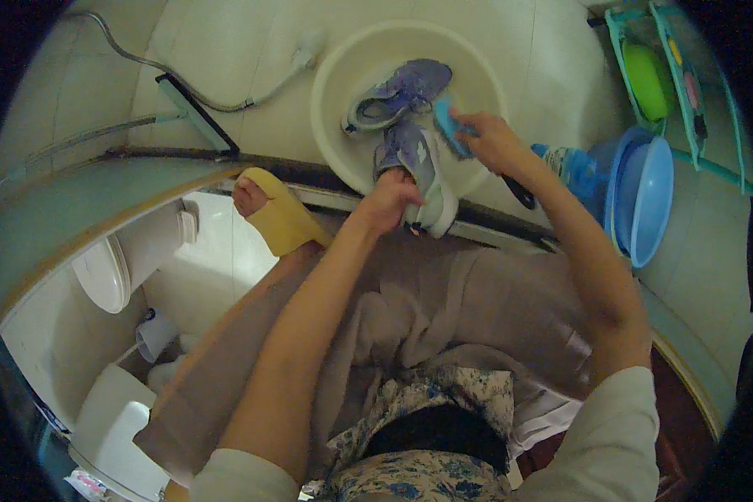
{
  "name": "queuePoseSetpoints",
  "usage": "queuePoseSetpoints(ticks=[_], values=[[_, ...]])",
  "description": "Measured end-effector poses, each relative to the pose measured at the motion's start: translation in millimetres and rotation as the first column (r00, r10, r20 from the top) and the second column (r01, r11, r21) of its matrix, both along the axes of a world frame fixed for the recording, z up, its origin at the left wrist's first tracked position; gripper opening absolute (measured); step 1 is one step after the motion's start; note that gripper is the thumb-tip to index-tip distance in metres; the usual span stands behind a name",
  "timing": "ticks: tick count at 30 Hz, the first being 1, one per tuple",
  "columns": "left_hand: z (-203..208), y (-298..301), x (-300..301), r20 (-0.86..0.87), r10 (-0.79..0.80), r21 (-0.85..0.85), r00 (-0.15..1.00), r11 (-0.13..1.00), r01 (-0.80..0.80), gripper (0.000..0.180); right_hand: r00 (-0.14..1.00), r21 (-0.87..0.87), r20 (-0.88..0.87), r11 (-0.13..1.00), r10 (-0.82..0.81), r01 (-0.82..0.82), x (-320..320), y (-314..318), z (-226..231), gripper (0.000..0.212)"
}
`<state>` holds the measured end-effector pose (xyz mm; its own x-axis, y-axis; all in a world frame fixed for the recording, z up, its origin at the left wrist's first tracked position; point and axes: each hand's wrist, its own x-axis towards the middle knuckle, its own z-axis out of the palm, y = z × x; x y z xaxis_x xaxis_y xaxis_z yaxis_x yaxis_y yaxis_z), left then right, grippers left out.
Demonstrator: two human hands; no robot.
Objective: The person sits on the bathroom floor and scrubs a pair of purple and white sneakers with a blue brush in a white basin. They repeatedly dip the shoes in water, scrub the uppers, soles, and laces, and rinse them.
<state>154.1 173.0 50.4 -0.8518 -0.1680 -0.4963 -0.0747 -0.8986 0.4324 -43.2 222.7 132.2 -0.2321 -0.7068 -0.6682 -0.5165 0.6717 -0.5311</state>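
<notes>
A pair of purple-and-grey sneakers is in a round cream basin [326, 134] on the floor ahead of me. My left hand [386, 203] grips the nearer sneaker [428, 176] at its opening, with the fingertips hidden inside; its heel rests over the basin's near rim. The other sneaker [424, 79] lies farther back in the basin and looks wet. My right hand [495, 146] is closed around a blue scrub brush [449, 125], held just right of the nearer sneaker, over the basin. A dark handle end shows below my right wrist.
Blue plastic basins [648, 201] stand at the right beside a blue-labelled bottle [569, 163]. A turquoise rack [682, 75] is beyond them. A showerhead [308, 50] with its hose and a squeegee [197, 113] lie left of the cream basin. A raised sill [297, 171] crosses before me.
</notes>
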Motion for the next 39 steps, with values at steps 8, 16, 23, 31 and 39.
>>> queuePoseSetpoints(ticks=[8,16,23,31,39], values=[[-4.7,11.7,1.8,0.020,-0.072,-0.080,0.997,0.994,0.073,0.066,0.958,-0.028,-0.284,0.999,0.036,-0.046,27.8,-6.7,-42.5,0.042],[-1.3,12.1,-3.1,-0.101,-0.078,-0.127,0.992,0.990,0.065,0.070,0.958,-0.162,-0.254,0.971,0.130,-0.175,23.6,16.2,-43.3,0.040],[30.0,21.8,-33.3,0.414,-0.365,-0.732,0.834,0.411,0.544,0.049,0.953,0.143,-0.261,0.982,0.156,-0.122,-7.6,5.4,-96.1,0.032],[54.0,34.2,-32.4,0.621,-0.313,-0.783,0.719,-0.285,0.552,0.060,0.827,0.003,-0.521,0.969,0.212,-0.247,-28.3,-3.0,-150.5,0.035],[45.8,-17.2,-3.8,0.598,-0.221,-0.762,0.770,-0.455,0.461,0.045,0.984,0.053,-0.174,0.997,-0.047,0.057,-43.6,17.3,-113.6,0.042]])
